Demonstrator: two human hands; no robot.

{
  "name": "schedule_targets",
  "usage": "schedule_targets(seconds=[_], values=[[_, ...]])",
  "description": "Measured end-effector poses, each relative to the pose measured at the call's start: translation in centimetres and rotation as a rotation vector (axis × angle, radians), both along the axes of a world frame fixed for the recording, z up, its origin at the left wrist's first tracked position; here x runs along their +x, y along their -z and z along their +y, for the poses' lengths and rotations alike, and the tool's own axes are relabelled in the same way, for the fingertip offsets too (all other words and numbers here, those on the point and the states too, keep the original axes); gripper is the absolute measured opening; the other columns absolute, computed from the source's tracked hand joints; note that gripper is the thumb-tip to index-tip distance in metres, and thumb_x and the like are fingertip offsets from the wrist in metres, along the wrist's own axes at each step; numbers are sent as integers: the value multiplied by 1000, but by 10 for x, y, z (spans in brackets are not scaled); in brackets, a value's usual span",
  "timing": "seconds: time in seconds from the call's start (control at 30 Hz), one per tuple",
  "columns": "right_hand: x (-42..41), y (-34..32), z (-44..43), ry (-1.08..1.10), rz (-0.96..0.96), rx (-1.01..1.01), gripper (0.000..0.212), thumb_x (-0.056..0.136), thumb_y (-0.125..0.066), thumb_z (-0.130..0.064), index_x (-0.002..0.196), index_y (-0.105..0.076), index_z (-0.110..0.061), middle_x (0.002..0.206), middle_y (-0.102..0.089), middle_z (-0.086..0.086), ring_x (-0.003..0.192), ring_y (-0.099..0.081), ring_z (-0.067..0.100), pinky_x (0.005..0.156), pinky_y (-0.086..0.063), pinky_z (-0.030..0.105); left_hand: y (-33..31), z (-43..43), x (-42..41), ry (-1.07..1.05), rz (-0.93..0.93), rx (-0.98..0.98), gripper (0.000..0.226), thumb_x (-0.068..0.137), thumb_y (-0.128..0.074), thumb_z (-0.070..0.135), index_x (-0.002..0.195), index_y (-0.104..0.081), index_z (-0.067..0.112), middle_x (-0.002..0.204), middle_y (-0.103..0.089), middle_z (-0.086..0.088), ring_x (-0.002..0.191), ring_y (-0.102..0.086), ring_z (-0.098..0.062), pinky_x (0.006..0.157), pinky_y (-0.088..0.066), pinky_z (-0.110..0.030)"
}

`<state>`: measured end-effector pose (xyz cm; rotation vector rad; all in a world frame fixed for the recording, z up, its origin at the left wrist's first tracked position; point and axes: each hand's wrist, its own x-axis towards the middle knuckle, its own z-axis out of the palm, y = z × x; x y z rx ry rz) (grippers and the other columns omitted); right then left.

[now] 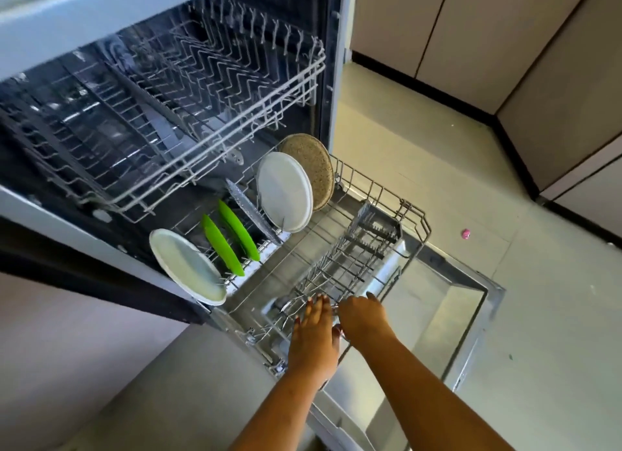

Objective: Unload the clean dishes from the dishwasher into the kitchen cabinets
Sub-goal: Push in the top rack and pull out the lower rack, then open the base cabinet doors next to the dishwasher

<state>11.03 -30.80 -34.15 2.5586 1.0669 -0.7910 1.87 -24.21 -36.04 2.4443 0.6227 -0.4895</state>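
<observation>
The dishwasher's lower rack (417, 215) is pulled out over the open door (441, 302). Standing in it from near to far are a white plate (188, 265), two green plates (222, 245), a clear glass plate (249, 211), another white plate (284, 191) and a speckled beige plate (313, 161). A grey cutlery basket (367, 245) runs along the rack's right side, with metal cutlery (292, 304) at its near end. My left hand (314, 332) lies flat on that cutlery, fingers stretched out. My right hand (363, 316) is beside it, fingers curled down into the basket and hidden.
The upper rack (215, 90) sits inside the machine above the plates and looks bare. Beige cabinet fronts (471, 29) with a dark plinth line the far right. A small pink object (467, 234) lies on the pale floor right of the door.
</observation>
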Motion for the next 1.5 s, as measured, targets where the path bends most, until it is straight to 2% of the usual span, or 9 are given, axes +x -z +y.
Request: schedule_targets(seconds=[0.3, 0.4, 0.57, 0.77, 1.1, 1.2, 1.27, 1.4, 1.5], values=[[-76, -41, 101, 30, 269, 365, 58, 95, -43, -13, 149, -22, -11, 153, -29, 11, 141, -29, 27, 115, -26, 35, -37, 93, -75, -424, -132, 147, 60, 101, -33, 28, 151, -3, 16, 160, -2, -2, 148, -2, -18, 119, -12, -36], [-128, -61, 139, 55, 405, 474, 62, 91, -40, -6, 150, -23, -17, 154, -29, 6, 138, -35, 25, 112, -32, 31, -60, 128, -136, -688, -203, 83, 58, 100, -36, 24, 150, -8, 15, 159, -5, -2, 147, -3, -16, 118, -10, -35], [-226, -115, 198, -148, 555, 671, 54, 99, -33, -18, 151, -18, -17, 158, -19, -2, 145, -20, 13, 115, -10, 17, -102, 174, -245, -1244, -418, -59, 55, 102, -32, 20, 150, -5, 16, 158, 0, 5, 146, 4, -9, 118, 1, -27], [-361, -192, 263, -238, 728, 807, 58, 95, -51, -12, 148, -29, -14, 153, -31, 1, 141, -29, 15, 112, -21, 16, -161, 202, -385, -1593, -708, -72, 52, 102, -33, 20, 150, -12, 19, 158, -6, 4, 147, -5, -15, 121, -11, -39], [-497, -237, 348, -203, 905, 869, 68, 89, -58, -7, 149, -26, -14, 153, -29, 7, 141, -30, 22, 112, -28, 25, -236, 245, -482, -1473, -874, -135, 54, 99, -34, 0, 148, -22, 17, 157, -18, -1, 145, -18, -18, 118, -23, -35], [-502, -236, 352, 47, 760, 1121, 52, 82, -54, 7, 131, -47, -7, 134, -47, 12, 121, -49, 24, 100, -37, 21, -237, 246, -490, -1447, -848, -142, 55, 98, -34, 1, 149, -22, 19, 157, -17, 1, 145, -17, -17, 119, -20, -37], [-500, -238, 355, 208, 735, 1222, 46, 80, -53, 11, 124, -49, -3, 126, -47, 15, 110, -50, 22, 103, -40, 31, -237, 244, -495, -1431, -839, -148, 54, 99, -34, 2, 148, -22, 20, 157, -17, 2, 145, -16, -14, 120, -18, -34], [-496, -234, 366, -65, 874, 907, 76, 87, -55, 3, 150, -16, -10, 155, -20, 8, 142, -23, 23, 113, -22, 26, -240, 241, -501, -1364, -830, -131, 52, 100, -32, 4, 148, -23, 21, 157, -17, 4, 145, -14, -11, 118, -15, -27], [-483, -234, 369, -140, 847, 847, 66, 87, -53, 2, 146, -28, -14, 148, -34, 7, 136, -35, 24, 107, -32, 29, -245, 237, -498, -1344, -862, -86, 49, 101, -32, 7, 147, -25, 19, 156, -19, 5, 145, -14, -9, 114, -14, -21]])
